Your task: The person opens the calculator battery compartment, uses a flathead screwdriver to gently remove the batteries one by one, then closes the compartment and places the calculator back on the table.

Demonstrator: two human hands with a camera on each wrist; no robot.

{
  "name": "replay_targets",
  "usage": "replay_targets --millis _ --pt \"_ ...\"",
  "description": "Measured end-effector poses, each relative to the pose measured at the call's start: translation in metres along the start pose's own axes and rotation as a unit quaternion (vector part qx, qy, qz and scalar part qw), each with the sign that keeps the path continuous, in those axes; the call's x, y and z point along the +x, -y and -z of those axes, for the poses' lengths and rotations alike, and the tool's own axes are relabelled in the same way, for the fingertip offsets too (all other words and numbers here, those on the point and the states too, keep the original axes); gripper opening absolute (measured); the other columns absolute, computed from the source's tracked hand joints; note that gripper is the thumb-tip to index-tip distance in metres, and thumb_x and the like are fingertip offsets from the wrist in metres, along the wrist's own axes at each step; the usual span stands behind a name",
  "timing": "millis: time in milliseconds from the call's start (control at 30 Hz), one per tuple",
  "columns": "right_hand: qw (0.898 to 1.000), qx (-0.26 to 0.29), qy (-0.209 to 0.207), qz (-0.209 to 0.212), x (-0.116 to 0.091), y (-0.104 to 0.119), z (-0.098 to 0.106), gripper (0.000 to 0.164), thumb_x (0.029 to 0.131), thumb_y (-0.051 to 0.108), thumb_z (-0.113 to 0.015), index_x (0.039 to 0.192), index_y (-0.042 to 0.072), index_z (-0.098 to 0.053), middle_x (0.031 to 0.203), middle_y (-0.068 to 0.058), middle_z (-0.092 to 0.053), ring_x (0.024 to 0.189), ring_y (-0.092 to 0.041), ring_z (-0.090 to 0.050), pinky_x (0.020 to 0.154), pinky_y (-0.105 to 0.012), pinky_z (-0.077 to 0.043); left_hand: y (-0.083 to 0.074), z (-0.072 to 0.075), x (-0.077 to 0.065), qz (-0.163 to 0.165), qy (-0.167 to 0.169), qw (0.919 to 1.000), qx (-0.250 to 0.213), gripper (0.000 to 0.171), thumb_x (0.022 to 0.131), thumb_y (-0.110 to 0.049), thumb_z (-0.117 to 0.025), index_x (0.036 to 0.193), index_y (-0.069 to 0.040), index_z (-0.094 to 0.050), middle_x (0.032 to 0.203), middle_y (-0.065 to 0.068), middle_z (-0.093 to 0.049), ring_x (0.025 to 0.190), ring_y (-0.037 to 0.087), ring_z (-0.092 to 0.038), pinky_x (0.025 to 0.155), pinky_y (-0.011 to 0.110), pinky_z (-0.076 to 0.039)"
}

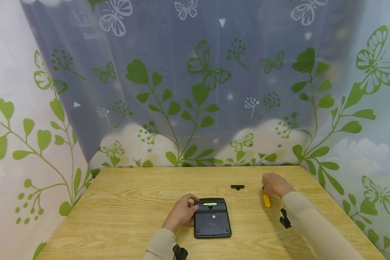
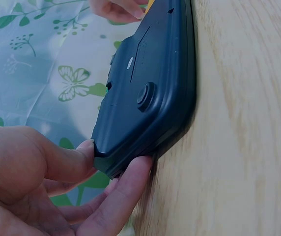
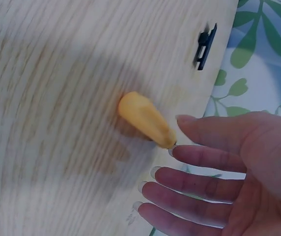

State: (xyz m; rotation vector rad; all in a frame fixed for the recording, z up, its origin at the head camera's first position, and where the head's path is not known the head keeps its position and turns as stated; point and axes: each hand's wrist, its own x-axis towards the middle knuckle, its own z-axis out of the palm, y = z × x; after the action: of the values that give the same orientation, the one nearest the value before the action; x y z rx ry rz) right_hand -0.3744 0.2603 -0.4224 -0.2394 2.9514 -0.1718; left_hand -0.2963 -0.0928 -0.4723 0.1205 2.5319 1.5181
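Note:
A black desk calculator lies face down, its battery slot uncovered and a shiny battery inside. My left hand pinches its upper left corner, thumb on top and fingers at the side edge, as the left wrist view also shows. To the right, a screwdriver with a yellow handle rests on the table. Over its far end is my right hand. In the right wrist view the fingers are extended, thumb and index apart, fingertips right at the end of the yellow handle. The hand hides the screwdriver's shaft.
A small black battery cover lies on the wooden table between the calculator and the screwdriver, further back. Patterned curtains with leaves and butterflies enclose the table at the back and sides.

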Motion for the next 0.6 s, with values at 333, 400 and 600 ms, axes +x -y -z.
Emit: replay_targets --millis 333,400,600 --pt "1.0 0.025 0.005 -0.003 0.002 -0.009 -0.012 0.016 0.093 0.007 -0.07 0.081 0.004 -0.06 0.07 -0.006 -0.055 0.062 -0.017 -0.049 0.057 -0.026 -0.042 -0.001 0.001 -0.001 -0.003 0.003 1.0 0.0 0.028 0.103 -0.008 -0.062 0.13 -0.006 -0.06 0.105 0.014 -0.058 0.075 0.022 -0.063 0.05 0.032 -0.061" --pt "1.0 0.028 0.006 -0.004 0.004 -0.01 -0.014 0.015 0.093 0.005 -0.068 0.079 0.004 -0.061 0.067 -0.006 -0.053 0.059 -0.016 -0.048 0.054 -0.024 -0.041 -0.001 0.001 -0.001 -0.002 0.002 1.0 -0.001 0.027 0.103 -0.008 -0.062 0.13 -0.006 -0.061 0.105 0.014 -0.058 0.074 0.022 -0.063 0.05 0.032 -0.061" --pt "0.999 0.03 0.011 -0.005 0.008 -0.018 -0.017 0.015 0.087 -0.004 -0.068 0.075 0.003 -0.062 0.067 -0.008 -0.058 0.058 -0.017 -0.053 0.05 -0.022 -0.043 -0.001 0.001 0.0 -0.002 0.001 1.0 0.002 0.027 0.103 -0.008 -0.062 0.129 -0.007 -0.061 0.103 0.013 -0.057 0.074 0.022 -0.062 0.049 0.031 -0.06"
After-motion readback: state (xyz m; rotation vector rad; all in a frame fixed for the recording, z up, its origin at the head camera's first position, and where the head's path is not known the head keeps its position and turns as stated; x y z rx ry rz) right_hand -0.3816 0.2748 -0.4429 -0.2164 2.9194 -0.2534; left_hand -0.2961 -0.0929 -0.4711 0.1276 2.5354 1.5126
